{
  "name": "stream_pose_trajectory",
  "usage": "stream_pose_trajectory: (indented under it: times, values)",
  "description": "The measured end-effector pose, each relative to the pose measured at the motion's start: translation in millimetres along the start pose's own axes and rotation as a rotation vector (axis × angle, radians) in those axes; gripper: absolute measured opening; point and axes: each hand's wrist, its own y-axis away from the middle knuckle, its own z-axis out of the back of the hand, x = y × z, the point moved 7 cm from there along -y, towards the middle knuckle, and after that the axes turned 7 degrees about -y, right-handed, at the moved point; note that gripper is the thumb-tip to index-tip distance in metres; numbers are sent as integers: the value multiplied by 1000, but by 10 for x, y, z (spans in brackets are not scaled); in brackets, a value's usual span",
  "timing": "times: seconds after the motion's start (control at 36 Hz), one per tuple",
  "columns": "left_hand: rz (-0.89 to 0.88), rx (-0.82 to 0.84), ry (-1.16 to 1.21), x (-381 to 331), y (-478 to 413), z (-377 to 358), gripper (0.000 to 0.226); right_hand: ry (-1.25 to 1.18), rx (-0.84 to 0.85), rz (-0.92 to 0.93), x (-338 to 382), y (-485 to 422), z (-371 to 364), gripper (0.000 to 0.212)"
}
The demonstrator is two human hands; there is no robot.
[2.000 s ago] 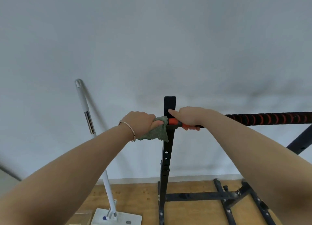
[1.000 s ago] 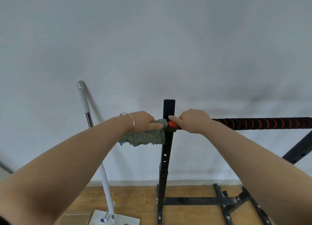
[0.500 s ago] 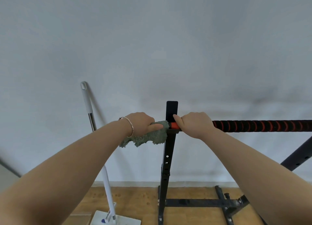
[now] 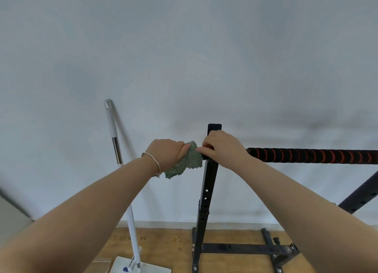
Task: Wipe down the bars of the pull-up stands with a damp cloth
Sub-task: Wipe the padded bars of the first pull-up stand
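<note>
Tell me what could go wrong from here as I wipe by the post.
The mop leans on the wall near the left arm; a wide swing could topple it.
The right hand grips the bar end at the post; hard pushing may rock the stand.
Much of the cloth hangs loose below the left hand and could snag or drop.

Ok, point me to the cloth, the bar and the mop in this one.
cloth [image 4: 187,162]: head view, middle of the green bunch.
bar [image 4: 311,155]: head view, black and red striped grip.
mop [image 4: 111,127]: head view, white upper part of the handle.
</note>
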Motion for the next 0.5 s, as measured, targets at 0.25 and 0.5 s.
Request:
stream_pose_trajectory:
  times: [0.25, 0.5]
  values:
    - [144, -139, 394, 275, 169, -35, 33, -214, 28, -110, 85, -113, -126, 21]
    - [104, -230, 549, 468, 202, 125, 20, -643, -72, -273, 71, 11, 53, 14]
